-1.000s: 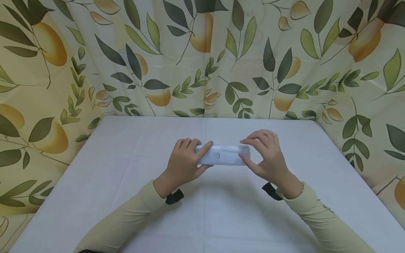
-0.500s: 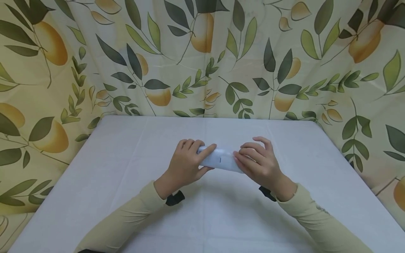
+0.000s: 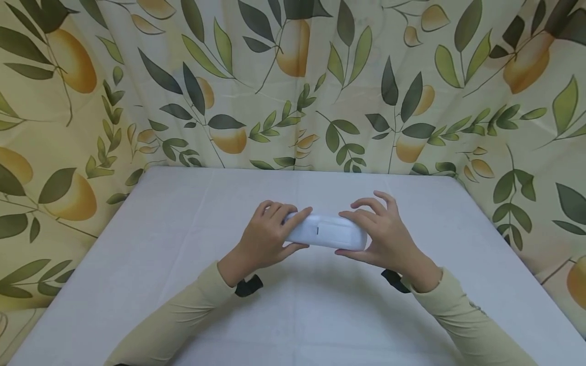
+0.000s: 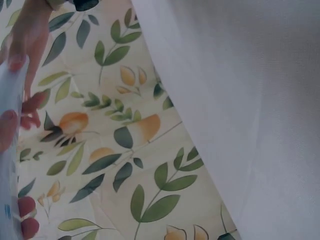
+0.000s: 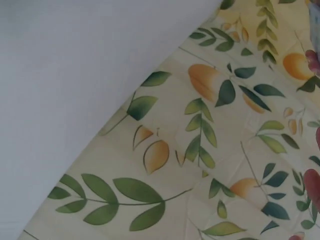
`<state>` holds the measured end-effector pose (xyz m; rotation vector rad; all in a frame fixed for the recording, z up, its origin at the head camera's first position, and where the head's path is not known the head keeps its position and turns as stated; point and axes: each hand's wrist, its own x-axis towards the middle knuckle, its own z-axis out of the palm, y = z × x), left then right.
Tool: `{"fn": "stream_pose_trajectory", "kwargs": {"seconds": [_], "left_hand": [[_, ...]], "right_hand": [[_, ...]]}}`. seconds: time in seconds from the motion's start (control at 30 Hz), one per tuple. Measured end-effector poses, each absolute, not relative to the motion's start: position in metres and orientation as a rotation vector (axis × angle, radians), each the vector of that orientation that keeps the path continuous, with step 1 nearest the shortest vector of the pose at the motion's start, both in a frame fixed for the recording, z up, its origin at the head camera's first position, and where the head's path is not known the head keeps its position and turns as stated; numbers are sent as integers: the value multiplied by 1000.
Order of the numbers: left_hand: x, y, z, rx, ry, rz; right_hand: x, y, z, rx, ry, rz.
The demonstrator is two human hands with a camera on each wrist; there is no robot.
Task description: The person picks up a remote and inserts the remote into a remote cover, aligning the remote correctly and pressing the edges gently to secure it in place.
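Note:
A white remote control point(image 3: 331, 234) is held over the table, its back with the battery cover and a small dark latch mark facing the head camera. My left hand point(image 3: 267, 236) grips its left end, thumb below and fingers over the top. Around the right end, my right hand point(image 3: 391, 236) holds it with thumb and index finger, while other fingers lift away. The left wrist view shows part of the remote control point(image 4: 7, 175) along the left edge, with a small blue mark on it. At the right edge of the right wrist view only fingertips point(image 5: 312, 182) and a sliver of it show.
A white cloth covers the table point(image 3: 293, 315) below the hands. Behind and at the sides hangs a curtain point(image 3: 274, 112) printed with leaves and yellow fruit. Both wrists carry black straps point(image 3: 249, 285).
The right hand has shifted its fingers off the battery cover to the end and edges of the remote control, which now tilts slightly down to the right. The left hand keeps its grip.

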<state>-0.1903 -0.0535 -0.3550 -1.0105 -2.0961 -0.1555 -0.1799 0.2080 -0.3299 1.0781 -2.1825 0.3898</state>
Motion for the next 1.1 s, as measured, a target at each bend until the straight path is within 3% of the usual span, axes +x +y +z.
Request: {"fn": "stream_pose_trajectory", "kwargs": {"seconds": [0.3, 1.1], "left_hand": [[-181, -42, -347, -1264, -1872, -280], [-175, -34, -339, -1213, -1865, -528]], "right_hand": [[-175, 206, -331, 1051, -2019, 447], [-172, 198, -335, 1085, -1976, 417]]}}
